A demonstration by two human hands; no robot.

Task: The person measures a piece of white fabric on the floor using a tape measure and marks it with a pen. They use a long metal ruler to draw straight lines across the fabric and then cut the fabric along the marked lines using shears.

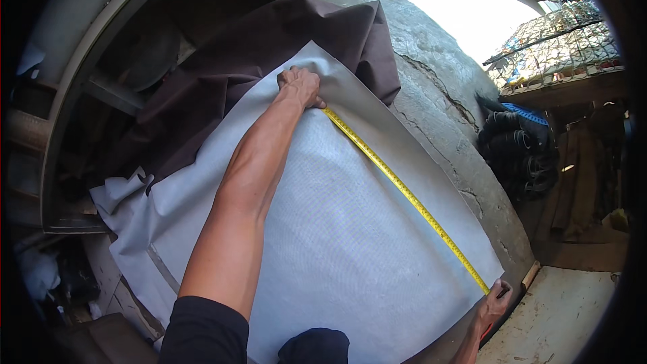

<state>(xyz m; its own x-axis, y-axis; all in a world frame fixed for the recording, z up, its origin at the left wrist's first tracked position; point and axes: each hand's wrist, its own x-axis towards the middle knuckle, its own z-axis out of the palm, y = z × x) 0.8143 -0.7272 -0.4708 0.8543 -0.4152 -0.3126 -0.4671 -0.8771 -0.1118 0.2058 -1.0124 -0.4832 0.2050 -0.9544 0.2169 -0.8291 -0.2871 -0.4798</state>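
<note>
A large sheet of light grey fabric, dark brown on its other side, is spread in front of me. A yellow tape measure stretches diagonally across it, near its right edge. At the far end, my left hand is closed, its thumb at the tape's end and its curled fingers resting on the fabric. My right hand grips the tape at the near right corner of the sheet. Whether a tape case is inside that hand, I cannot make out.
Brown folds of fabric bunch up behind the sheet, against a dark metal-framed opening. Cracked concrete runs along the right. Black rolled material, a wire mesh cage and a pale worn board stand farther right.
</note>
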